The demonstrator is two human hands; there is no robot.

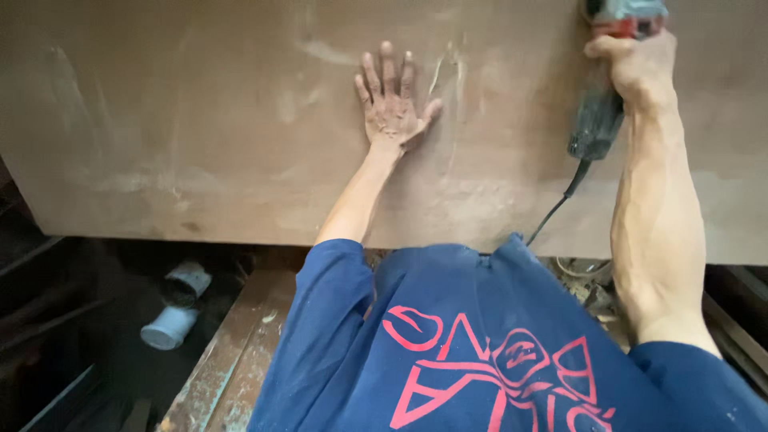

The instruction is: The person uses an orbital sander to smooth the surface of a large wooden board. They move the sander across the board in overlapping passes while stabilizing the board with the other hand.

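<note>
Left hand (pixel 392 100): mine, open, flat on the dusty brown plywood sheet (pixel 200 120).
Right hand (pixel 636 68): grips the black-and-red power tool (pixel 610 96) near the sheet's far right edge, handle pointing toward me.

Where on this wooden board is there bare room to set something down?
The wooden board is bare to the left of the flat left hand, out to its left edge. A narrower bare strip lies between that hand and the power tool gripped by the right hand. It is crowded at the top right, where the tool and its cord sit.
</note>
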